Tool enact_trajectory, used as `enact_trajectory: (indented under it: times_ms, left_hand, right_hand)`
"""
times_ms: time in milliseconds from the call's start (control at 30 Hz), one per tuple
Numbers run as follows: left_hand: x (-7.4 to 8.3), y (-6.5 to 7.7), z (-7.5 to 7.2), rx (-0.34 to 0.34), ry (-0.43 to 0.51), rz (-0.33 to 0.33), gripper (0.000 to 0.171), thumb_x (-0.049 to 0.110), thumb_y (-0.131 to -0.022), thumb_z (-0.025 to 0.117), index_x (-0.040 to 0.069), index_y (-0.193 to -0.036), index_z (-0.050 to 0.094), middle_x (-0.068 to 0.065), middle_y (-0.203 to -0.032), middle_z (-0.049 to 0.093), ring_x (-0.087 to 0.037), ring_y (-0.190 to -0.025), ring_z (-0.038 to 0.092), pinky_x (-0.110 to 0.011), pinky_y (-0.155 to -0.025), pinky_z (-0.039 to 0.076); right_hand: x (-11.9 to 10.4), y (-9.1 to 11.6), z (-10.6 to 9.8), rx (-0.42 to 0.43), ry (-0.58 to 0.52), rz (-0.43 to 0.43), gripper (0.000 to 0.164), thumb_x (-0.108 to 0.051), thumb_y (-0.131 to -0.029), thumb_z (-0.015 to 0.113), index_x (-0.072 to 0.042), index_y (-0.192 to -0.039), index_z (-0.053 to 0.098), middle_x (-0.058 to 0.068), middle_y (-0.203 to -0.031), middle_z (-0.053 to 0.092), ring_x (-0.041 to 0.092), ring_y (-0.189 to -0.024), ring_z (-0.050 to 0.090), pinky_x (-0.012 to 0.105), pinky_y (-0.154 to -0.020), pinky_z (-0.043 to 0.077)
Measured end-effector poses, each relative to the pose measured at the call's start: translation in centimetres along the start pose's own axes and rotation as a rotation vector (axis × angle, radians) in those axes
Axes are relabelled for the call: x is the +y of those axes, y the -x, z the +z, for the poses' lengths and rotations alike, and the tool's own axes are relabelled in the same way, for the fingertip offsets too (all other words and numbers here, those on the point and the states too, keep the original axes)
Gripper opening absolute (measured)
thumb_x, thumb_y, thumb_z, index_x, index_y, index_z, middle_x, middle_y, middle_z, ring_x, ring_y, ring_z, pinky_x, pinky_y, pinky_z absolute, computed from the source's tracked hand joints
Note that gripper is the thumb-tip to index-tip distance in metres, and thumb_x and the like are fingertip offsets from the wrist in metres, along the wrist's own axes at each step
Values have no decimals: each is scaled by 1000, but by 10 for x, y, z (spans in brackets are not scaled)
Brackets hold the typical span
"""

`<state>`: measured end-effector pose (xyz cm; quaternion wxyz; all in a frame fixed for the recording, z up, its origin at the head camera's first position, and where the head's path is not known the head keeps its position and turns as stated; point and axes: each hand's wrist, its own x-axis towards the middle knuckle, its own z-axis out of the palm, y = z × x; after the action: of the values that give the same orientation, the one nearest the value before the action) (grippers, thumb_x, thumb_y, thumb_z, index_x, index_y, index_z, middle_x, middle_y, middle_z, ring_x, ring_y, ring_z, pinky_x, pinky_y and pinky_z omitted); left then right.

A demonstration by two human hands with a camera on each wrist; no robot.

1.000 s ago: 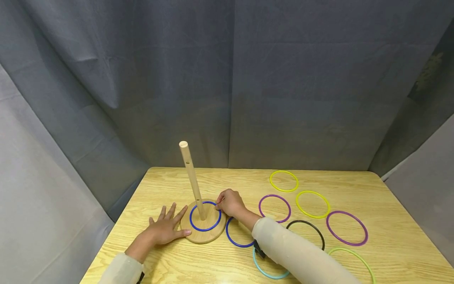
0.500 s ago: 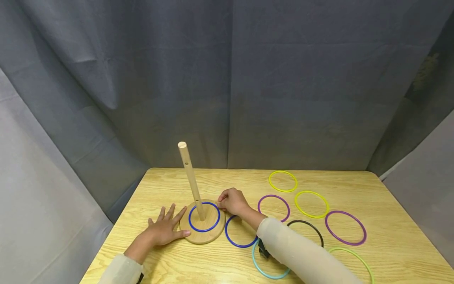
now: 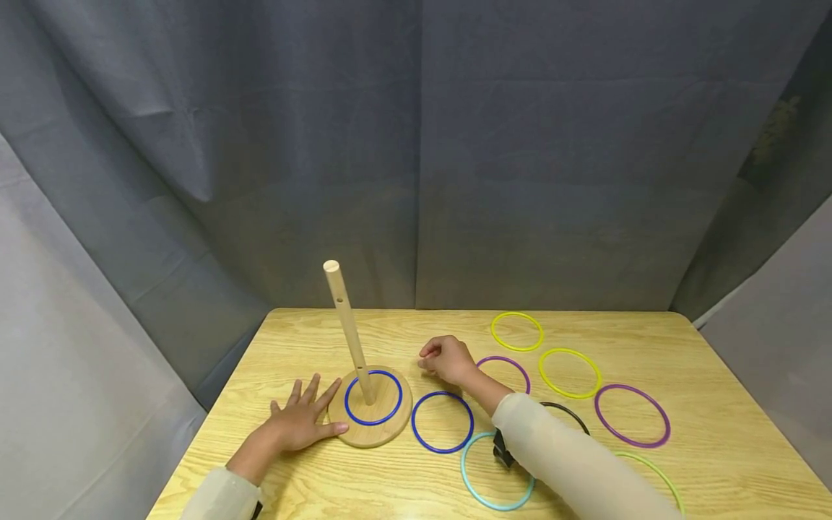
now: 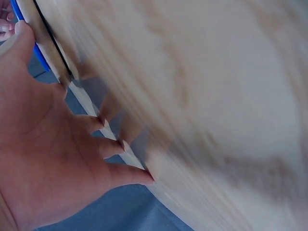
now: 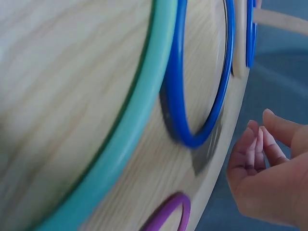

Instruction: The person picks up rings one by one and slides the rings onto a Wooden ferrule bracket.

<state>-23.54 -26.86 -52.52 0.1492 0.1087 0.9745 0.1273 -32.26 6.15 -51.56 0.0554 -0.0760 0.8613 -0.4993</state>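
Observation:
On the left side of the table a round wooden base (image 3: 390, 426) carries an upright wooden pole (image 3: 347, 318). One blue ring (image 3: 373, 423) lies on the base around the pole. My left hand (image 3: 297, 425) rests with spread fingers beside the base, its thumb touching the base's edge. My right hand (image 3: 450, 361) hovers to the right of the base, fingers loosely bent and holding nothing. In the right wrist view its thumb (image 5: 279, 126) stands apart from the fingertips. A second blue ring (image 3: 413, 427) lies on the table just below that hand.
To the right lie a light blue ring (image 3: 465, 479), two purple rings, one of them (image 3: 666, 426) farther right, a black ring (image 3: 572, 414) partly under my sleeve, a green ring (image 3: 663, 479) and two yellow rings, the nearer one (image 3: 572, 396) beside the purple. Grey curtains (image 3: 552, 159) hang behind.
My right hand has let go of the blue ring on the base and moved off to the right. The ring stays around the pole. My left hand keeps its place.

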Motion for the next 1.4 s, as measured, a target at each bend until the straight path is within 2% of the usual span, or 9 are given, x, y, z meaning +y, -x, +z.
enact_trajectory:
  times_ms: [200,433,867,1033,1133,1267,1333,1400]
  left_hand:
    - [-1,1,-1,2,-12,-2,94,78,-92,52,32,-166,19,-21,-172,7,-55,-154,4,-91,-102,8]
    - [-1,2,-1,6,-11,-4,93,78,-92,52,32,-166,19,-21,-172,7,-55,-154,3,-91,-102,8]
    - [-2,2,0,3,-4,-2,93,78,-92,52,33,-166,19,-20,-172,7,-55,-154,3,-91,-102,7]
    - [-3,2,0,8,-8,-6,94,79,-91,52,33,-166,19,-20,-172,7,-54,-154,3,-91,-102,7]
    - [-3,3,1,7,-8,-9,94,79,-91,52,33,-166,19,-19,-172,6,-54,-154,3,-91,-102,7]
    - [-4,3,1,7,-7,-11,94,79,-91,52,33,-166,19,-19,-172,6,-54,-154,2,-91,-102,7]
    - [-4,3,1,9,-7,-12,94,79,-91,52,33,-166,19,-19,-172,6,-54,-154,2,-91,-102,7]
    - [-4,3,1,10,-9,-12,94,79,-91,52,33,-166,19,-19,-172,6,-54,-154,2,-91,-102,7]
  right_hand:
    - [8,-1,-18,21,-11,18,14,-7,-90,80,-1,-101,74,5,-84,69,33,-80,70,24,-56,51]
    - [19,-3,-40,42,-49,26,20,-6,-93,76,4,-110,71,10,-91,69,39,-82,67,35,-63,57]
    - [44,-10,-92,95,-15,38,26,-9,-96,74,5,-117,69,14,-97,70,38,-94,67,27,-67,53]
    - [55,-14,-110,131,-89,85,29,-7,-96,74,7,-121,67,12,-101,68,35,-98,66,41,-81,59]
    - [63,-16,-120,148,-80,90,30,-7,-98,72,8,-122,65,15,-105,68,33,-99,66,44,-85,59]
    - [75,-19,-135,195,-4,113,30,-11,-98,71,7,-122,67,19,-108,70,32,-98,66,33,-78,57]
    - [81,-20,-142,226,26,131,31,-13,-98,72,6,-122,68,20,-110,70,33,-99,66,31,-77,56]
    - [87,-21,-150,258,63,140,31,-14,-98,72,5,-122,69,21,-111,71,34,-102,66,34,-80,55]
